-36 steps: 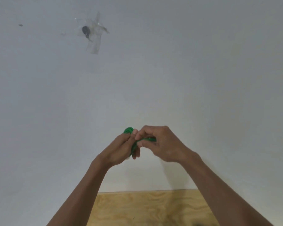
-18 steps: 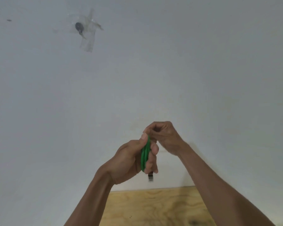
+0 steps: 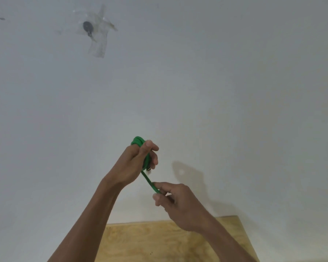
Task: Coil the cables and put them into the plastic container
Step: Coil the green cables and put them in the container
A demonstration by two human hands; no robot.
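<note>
A green cable is wound into a small coil that my left hand grips upright, held up in front of a white wall. A loop of the coil sticks out above my fingers, and a small plug end shows just below them. A short straight length runs down and to the right into my right hand, which pinches it between thumb and fingers. The plastic container is out of view.
A plywood table top shows at the bottom, with its far edge against the white wall. High on the wall at the left, a dark round object sits under strips of clear tape.
My right hand has dropped from above the coil to below it, pulling a straight length of cable down and right. My left hand has risen a little with the coil.
</note>
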